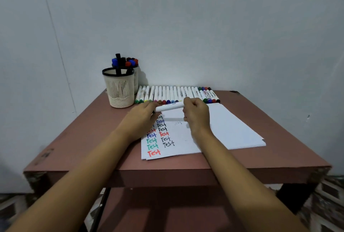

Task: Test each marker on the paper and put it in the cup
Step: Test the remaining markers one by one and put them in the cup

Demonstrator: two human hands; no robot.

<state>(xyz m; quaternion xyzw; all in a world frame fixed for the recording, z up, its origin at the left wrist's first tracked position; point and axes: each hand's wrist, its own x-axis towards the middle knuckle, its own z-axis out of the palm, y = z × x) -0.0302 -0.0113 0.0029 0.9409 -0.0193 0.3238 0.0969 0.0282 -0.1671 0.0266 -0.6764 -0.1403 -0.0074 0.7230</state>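
Note:
A white marker (168,107) lies level above the paper, held at both ends. My left hand (142,115) pinches its left end and my right hand (196,115) grips its right end; both ends are hidden by fingers. The white paper (223,127) bears two columns of the word "Test" in several colours. A row of white markers (173,93) with coloured caps lies behind the paper. A cream mesh cup (119,88) stands at the back left, and a second cup (135,77) behind it is packed with markers.
The brown table (89,138) stands against a pale wall. Its front edge (167,173) is near me and the right edge lies beyond the paper stack. Bare tabletop shows left of the paper.

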